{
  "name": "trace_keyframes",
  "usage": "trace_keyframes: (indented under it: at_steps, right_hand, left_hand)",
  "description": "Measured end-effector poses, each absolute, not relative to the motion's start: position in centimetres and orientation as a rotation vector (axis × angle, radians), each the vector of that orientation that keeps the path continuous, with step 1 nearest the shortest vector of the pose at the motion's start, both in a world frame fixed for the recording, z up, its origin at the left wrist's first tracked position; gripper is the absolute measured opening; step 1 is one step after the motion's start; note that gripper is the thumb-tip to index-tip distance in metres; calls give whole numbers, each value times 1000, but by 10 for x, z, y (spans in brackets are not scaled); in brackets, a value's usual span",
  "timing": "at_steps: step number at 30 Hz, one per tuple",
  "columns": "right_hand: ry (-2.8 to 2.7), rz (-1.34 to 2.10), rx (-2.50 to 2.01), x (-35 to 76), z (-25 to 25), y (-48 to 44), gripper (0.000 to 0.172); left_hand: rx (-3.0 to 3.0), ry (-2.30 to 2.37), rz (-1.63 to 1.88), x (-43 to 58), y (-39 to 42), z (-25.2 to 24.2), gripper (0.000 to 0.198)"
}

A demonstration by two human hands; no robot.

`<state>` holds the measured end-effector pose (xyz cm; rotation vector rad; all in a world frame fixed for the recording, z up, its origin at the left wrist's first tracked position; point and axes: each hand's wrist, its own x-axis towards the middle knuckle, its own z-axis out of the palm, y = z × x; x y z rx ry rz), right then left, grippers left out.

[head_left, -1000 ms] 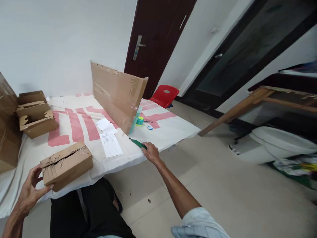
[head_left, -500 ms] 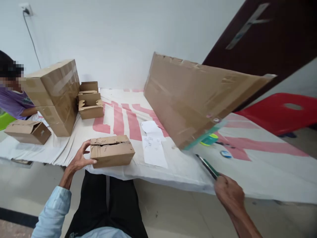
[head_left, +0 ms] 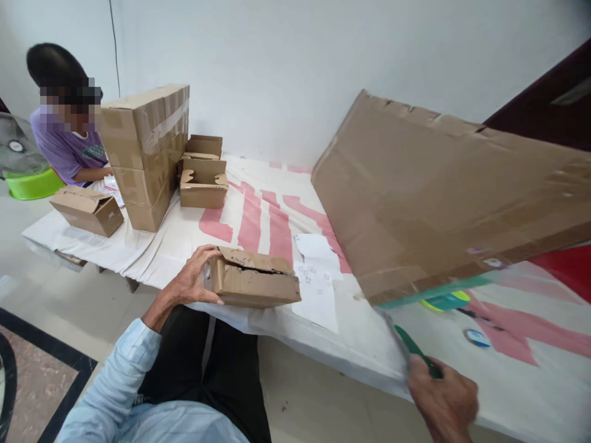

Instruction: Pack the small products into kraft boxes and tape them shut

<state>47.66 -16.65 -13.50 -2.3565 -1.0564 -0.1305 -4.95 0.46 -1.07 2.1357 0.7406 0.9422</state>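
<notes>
Left hand: yours (head_left: pixel 191 278) spans the near box's left end, thumb low on the side facing you, fingers over the upper edge, the gap between them filled by cardboard.
Slit cardboard box (head_left: pixel 256 289): there it is, at the near edge of the cloth-covered table (head_left: pixel 369 363), right before your lap; its long axis runs left to right, dipping slightly rightward, and a ragged dark slit follows that length along the top.
Right hand: yours (head_left: pixel 446 394) is wrapped round the handle of the green-handled knife (head_left: pixel 415 351), fingers curled in and clamped on it.
Knife: out over the table's near edge, well apart from the box; its long axis slants, tip away from you and leftward, toward the foot of the standing cardboard panel (head_left: pixel 457 191). The tip is blurred, so you can't tell whether it touches.
Papers: white sheets (head_left: pixel 318 295) lie just right of the box.
Far left: a person in a purple shirt (head_left: pixel 69 154) sits beyond the tall carton stack (head_left: pixel 148 166).
</notes>
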Motion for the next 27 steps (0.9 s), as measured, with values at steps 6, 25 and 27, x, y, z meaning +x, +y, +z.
trace_keyframes:
  at_steps: [6, 25, 27]
  right_hand:
    - [-984, -42, -2138, 426, -125, -142, 69]
    - [-1122, 591, -1637, 306, -77, -77, 56]
    - [-1184, 397, -1649, 304, -55, -81, 48]
  left_hand:
    - [2167, 694, 887, -51, -3, -15, 108]
    - [2120, 805, 993, -24, -16, -39, 120]
    - [2207, 822, 1006, -18, -19, -24, 122]
